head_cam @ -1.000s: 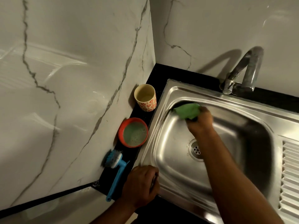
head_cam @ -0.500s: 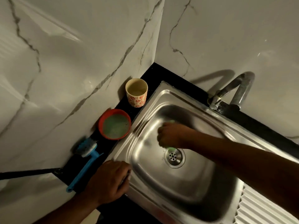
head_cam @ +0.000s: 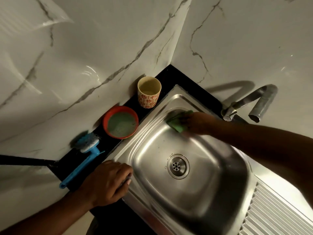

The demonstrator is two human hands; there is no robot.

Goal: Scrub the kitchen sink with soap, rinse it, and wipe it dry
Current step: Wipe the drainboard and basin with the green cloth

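Note:
The stainless steel sink (head_cam: 149,133) fills the centre and right, its round drain (head_cam: 177,166) in the basin floor. My right hand (head_cam: 197,122) reaches across the basin and holds a green scrub pad (head_cam: 176,125) pressed against the far left inner corner. The pad is partly hidden under my fingers and blurred. My left hand (head_cam: 108,182) rests on the sink's near left rim with its fingers curled over the edge. A red bowl (head_cam: 120,122) of greenish soapy liquid sits on the black counter left of the sink.
A patterned cup (head_cam: 149,92) stands behind the bowl. A blue long-handled brush (head_cam: 84,156) lies on the counter strip near my left hand. The tap (head_cam: 249,106) hangs over the far rim. A ribbed drainboard (head_cam: 277,212) lies to the right. Marble walls close in at the left and back.
My right hand moved the green pad from beside the drain up to the basin's far left corner. My left hand stayed on the rim. The camera view shifted.

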